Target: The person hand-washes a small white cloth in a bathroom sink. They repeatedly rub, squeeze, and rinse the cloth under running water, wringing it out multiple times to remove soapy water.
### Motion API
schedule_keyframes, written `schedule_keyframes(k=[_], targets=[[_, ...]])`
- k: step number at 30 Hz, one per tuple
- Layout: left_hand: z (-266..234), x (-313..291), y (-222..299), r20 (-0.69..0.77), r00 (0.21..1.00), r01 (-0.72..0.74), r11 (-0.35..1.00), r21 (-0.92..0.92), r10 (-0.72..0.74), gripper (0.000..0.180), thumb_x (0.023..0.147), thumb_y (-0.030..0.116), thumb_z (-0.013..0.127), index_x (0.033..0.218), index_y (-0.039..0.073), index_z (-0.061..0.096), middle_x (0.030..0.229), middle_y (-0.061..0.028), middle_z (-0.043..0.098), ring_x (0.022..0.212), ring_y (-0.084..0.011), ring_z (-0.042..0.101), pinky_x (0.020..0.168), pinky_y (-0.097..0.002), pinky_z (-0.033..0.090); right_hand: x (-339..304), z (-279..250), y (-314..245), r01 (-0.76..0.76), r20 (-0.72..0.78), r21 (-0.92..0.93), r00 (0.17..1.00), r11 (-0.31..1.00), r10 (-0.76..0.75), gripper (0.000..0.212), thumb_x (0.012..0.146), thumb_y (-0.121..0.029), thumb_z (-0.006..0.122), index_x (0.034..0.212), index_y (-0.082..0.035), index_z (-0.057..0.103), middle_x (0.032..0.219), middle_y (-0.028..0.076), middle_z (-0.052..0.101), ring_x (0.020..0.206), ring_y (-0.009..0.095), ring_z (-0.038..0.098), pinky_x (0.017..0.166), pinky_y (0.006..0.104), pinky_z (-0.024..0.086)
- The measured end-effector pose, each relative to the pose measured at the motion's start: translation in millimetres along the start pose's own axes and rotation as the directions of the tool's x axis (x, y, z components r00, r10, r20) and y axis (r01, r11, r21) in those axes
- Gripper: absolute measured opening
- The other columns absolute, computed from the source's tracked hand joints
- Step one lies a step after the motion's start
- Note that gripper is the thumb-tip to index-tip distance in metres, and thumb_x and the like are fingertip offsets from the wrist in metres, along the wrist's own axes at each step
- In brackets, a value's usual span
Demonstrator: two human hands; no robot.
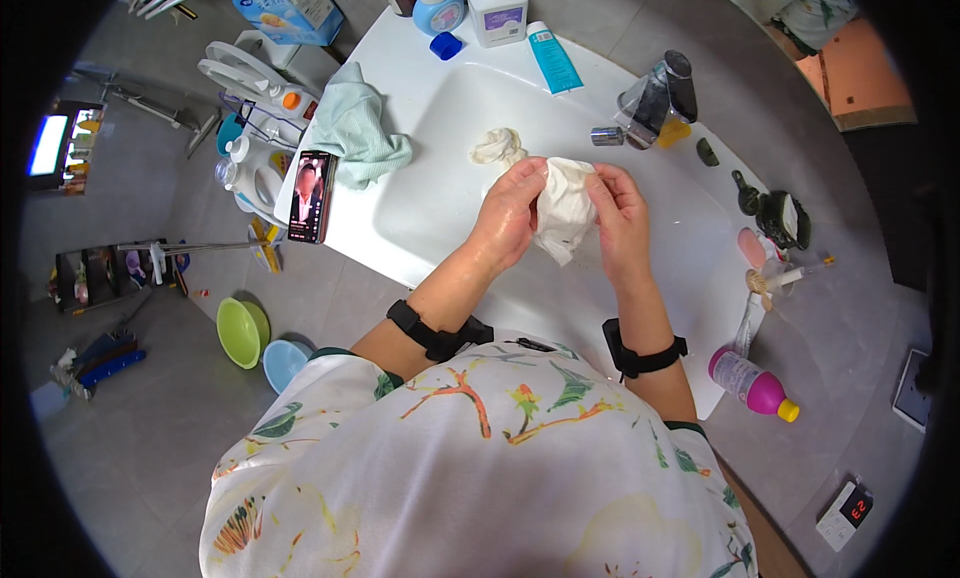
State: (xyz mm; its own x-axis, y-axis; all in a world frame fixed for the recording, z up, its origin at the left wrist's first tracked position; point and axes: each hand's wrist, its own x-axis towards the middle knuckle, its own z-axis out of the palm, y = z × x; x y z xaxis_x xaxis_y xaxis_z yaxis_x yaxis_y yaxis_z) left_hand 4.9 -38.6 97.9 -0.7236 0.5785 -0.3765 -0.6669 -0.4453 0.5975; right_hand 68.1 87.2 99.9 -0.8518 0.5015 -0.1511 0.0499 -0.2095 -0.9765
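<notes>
Over the white ceramic sink basin point(440, 193), both hands held a crumpled white wet cloth point(563, 210). The left hand point(510, 216) gripped its left edge, fingers point(528, 178) curled and pressed together onto the fabric. The right hand point(619, 214) gripped the right edge, fingers point(603, 183) likewise closed, pinching the cloth near its top. The cloth hung bunched between the two sets of fingers, its lower end drooping just below them, above the basin.

Just beyond the left fingers, a second twisted off-white rag point(497, 146) lay in the basin. Farther out to the left of them, a pale green folded towel point(361, 131) draped over the basin's rim, and a black smartphone with a lit screen point(311, 196) stood beside it. Beyond the right fingers, a chrome tap spout point(606, 135) jutted in from the grey stone bench point(800, 308). A blue plastic tube point(553, 58) lay at the far rim. Near the right wrist side, a pink-capped bottle point(752, 382) lay on the bench.
</notes>
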Motion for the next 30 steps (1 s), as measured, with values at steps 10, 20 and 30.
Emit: schedule_keyframes(k=[10, 20, 30], targets=[[-13, 3, 0, 0.154, 0.940, -0.325, 0.662, 0.675, 0.305, 0.017, 0.097, 0.017, 0.047, 0.103, 0.004, 0.055, 0.090, 0.0008, 0.056, 0.083, -0.0060, 0.049, 0.076, -0.0209, 0.041, 5, -18, 10, 0.208, 0.087, -0.386, 0.978, 0.899, -0.188, 0.017, 0.093, -0.015, 0.054, 0.100, 0.000, 0.059, 0.083, 0.002, 0.062, 0.068, 0.008, 0.057, 0.062, 0.0226, 0.048], [-4, 5, -7, -0.017, 0.995, -0.084, 0.915, 0.394, 0.099, 0.017, 0.096, 0.020, 0.050, 0.099, 0.005, 0.058, 0.086, 0.0029, 0.055, 0.079, -0.0049, 0.045, 0.069, -0.0206, 0.037, 10, 5, 7, 0.167, -0.208, -0.097, 0.961, 0.981, -0.184, 0.024, 0.099, -0.019, 0.045, 0.103, 0.003, 0.052, 0.088, 0.005, 0.058, 0.079, 0.009, 0.052, 0.073, 0.0238, 0.045], [-1, 11, -11, 0.079, 0.947, -0.295, 0.748, 0.595, 0.310, 0.015, 0.092, 0.020, 0.059, 0.091, 0.005, 0.060, 0.076, 0.0058, 0.052, 0.067, -0.0030, 0.043, 0.062, -0.0195, 0.037, 8, -4, 8, 0.160, -0.205, -0.316, 0.951, 0.935, -0.232, 0.022, 0.097, -0.018, 0.047, 0.099, 0.003, 0.054, 0.088, 0.006, 0.058, 0.079, 0.011, 0.052, 0.075, 0.0266, 0.044]])
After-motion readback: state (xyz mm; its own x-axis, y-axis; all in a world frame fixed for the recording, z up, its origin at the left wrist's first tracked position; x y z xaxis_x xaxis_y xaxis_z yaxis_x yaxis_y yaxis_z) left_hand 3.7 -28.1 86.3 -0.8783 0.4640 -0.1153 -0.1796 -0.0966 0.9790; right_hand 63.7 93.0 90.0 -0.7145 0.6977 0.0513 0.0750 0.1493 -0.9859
